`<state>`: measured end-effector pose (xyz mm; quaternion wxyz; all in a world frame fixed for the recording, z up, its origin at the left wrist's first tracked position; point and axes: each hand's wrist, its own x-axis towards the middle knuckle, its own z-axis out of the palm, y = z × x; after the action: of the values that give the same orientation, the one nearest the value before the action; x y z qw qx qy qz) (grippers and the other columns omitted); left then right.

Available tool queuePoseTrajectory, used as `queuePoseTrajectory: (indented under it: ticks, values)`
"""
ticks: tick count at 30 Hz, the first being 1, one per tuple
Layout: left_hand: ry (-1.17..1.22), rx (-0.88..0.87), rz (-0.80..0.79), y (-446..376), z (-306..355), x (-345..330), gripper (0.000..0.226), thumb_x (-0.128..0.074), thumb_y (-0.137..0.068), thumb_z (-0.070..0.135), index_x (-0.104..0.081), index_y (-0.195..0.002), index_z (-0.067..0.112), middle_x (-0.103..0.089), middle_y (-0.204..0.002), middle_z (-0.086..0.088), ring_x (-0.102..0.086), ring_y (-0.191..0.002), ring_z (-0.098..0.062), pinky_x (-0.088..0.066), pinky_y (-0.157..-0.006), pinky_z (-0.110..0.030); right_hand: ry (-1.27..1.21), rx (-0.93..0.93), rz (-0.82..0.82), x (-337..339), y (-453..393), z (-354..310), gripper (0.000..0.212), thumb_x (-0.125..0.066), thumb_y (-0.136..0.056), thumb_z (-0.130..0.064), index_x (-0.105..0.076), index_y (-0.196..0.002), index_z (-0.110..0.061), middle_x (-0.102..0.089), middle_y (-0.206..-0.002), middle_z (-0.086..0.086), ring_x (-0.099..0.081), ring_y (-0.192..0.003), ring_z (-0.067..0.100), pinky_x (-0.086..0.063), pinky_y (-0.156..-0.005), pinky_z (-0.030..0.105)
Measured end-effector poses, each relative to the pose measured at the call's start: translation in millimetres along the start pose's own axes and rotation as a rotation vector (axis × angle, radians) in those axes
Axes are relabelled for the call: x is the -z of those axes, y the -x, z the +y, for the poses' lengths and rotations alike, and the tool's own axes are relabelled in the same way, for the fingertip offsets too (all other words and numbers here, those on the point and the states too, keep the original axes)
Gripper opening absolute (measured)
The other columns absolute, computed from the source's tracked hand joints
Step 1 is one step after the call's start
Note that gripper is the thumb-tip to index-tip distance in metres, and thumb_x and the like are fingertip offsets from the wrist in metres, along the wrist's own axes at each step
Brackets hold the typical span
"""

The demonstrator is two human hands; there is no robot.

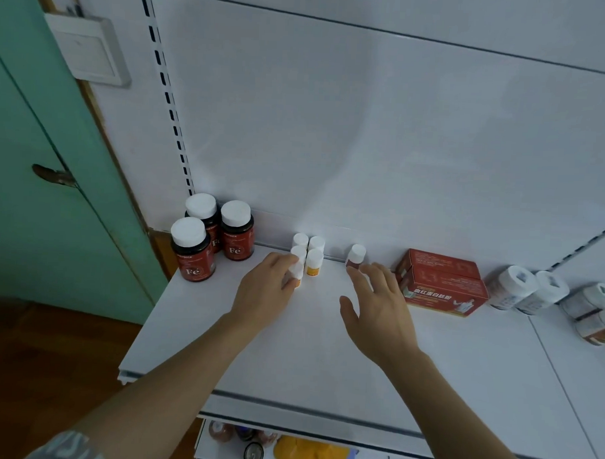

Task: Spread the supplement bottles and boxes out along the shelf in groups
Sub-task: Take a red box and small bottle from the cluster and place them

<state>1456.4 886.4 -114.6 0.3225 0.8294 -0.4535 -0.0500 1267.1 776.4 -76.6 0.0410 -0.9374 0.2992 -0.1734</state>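
Three dark red "Fe" bottles (194,249) with white caps stand at the shelf's left end. Right of them is a cluster of several small white-capped yellow bottles (314,260). My left hand (264,293) curls its fingers round the front bottle (297,271) of that cluster. A single small bottle with a dark red label (356,254) stands apart to the right; my right hand (377,307) hovers with spread fingers, fingertips close to it. Two red boxes (443,282) lie further right, then several white bottles (528,288) lying on their sides.
The white shelf (324,360) has a back panel behind the items and a front lip. A slotted upright (168,97) runs up the left. A lower shelf holds jars and a yellow packet (310,452). A green door (38,185) is at left.
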Motion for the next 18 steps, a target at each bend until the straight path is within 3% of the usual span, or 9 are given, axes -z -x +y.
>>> queuePoseTrajectory:
  ticks: [13,18]
  values:
    - [-0.01,-0.006,0.014,-0.9,0.4,2.8,0.043,-0.066,-0.088,0.03,-0.05,-0.127,0.027,-0.053,-0.128,0.006,-0.056,-0.107,-0.017,-0.05,-0.075,-0.034,0.05,-0.048,-0.04,8.9,8.4,-2.4,0.049,-0.061,-0.091,-0.031,-0.053,-0.135,-0.012,-0.053,-0.138,0.01,-0.041,-0.135,0.033,-0.045,-0.105,0.049]
    - [-0.121,-0.173,0.095,5.5,7.8,5.7,0.046,-0.073,-0.081,0.025,-0.053,-0.122,0.017,-0.056,-0.123,-0.006,-0.055,-0.11,-0.03,-0.051,-0.086,-0.041,0.102,-0.081,-0.064,15.1,15.5,-4.4,0.051,-0.058,-0.092,-0.034,-0.05,-0.138,-0.013,-0.049,-0.143,0.012,-0.036,-0.139,0.034,-0.04,-0.111,0.049]
